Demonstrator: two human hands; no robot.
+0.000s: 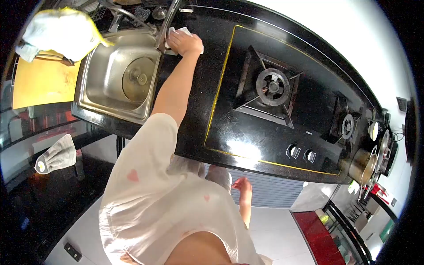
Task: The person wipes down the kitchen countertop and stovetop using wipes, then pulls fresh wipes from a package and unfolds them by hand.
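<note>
At upper centre, we see one crumpled white cloth (185,30) under our left hand (183,43), palm down; whether it grips, we cannot tell. Our right hand (242,185), lower centre, hangs with loosely bent fingers. Glossy black countertop (200,99) gives room between one rounded-corner steel sink (106,75), upper left, and a yellow-edged hob (251,132) with two round metal burners (274,86) and two knobs (294,152).

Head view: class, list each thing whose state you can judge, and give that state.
Left hand, over the white cloth, grip unclear
White cloth, crumpled, partly covered by that hand
Right hand, loosely open, nothing visible in it
Large burner, no flame visible
Small burner, no flame visible
Stove knobs, settings unreadable
Sink, no standing water visible
</note>
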